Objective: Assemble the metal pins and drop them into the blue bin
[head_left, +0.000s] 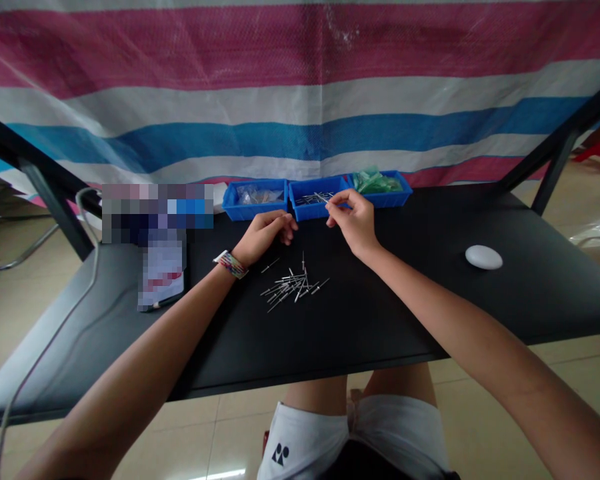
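Observation:
My right hand (354,217) pinches a thin metal pin (321,197) by its end, over the front edge of the middle blue tray (314,204), which holds more pins. My left hand (266,233) rests on the black table (405,307) with its fingers curled in; whether anything is inside them is hidden. A colourful band sits on that wrist. A pile of several metal pins (293,285) lies on the table just in front of both hands.
A left blue tray (255,199) holds a clear bag; a right blue tray (380,183) holds green pieces. A white oval object (483,257) lies at the right. A white cable (80,280) and a blurred packet (163,270) are at the left. A striped tarp hangs behind.

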Tool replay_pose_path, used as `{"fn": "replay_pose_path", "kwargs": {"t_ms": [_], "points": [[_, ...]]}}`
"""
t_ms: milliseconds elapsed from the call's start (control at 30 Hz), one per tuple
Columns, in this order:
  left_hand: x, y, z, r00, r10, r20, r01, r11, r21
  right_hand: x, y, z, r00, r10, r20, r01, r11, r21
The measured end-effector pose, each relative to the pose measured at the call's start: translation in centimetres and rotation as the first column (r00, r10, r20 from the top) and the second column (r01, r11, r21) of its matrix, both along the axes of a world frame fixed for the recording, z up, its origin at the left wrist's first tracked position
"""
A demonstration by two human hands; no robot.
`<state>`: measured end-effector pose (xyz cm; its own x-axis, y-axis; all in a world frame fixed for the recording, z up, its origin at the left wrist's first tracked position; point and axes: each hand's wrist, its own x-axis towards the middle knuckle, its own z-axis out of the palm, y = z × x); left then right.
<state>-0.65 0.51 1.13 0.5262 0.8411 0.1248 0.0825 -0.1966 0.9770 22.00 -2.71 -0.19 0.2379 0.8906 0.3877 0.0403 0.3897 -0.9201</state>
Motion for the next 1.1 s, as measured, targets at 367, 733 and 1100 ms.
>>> {"fn": "replay_pose_path", "kwargs": {"t_ms": [367, 733, 1100], "points": [[0.0, 0.0, 0.0, 1.0, 0.008, -0.011, -0.008, 1.0, 0.001, 2.5, 0.6, -0.3, 0.896, -0.129, 0.425, 0.053, 0.981, 0.185], [-0.1, 0.2, -0.2, 1.0, 0.002, -0.023, -0.002, 1.0, -0.001, 0.9, -1.1, 0.3, 0.823, -0.147, 0.548, -0.025, 0.956, 0.292], [0.0, -0.3, 0.5, 0.999, 0.008, -0.032, -0.007, 0.999, 0.04, -1.2, -3.3, 1.1, 0.484, 0.279, 0.829, -0.489, 0.872, -0.009]]}}
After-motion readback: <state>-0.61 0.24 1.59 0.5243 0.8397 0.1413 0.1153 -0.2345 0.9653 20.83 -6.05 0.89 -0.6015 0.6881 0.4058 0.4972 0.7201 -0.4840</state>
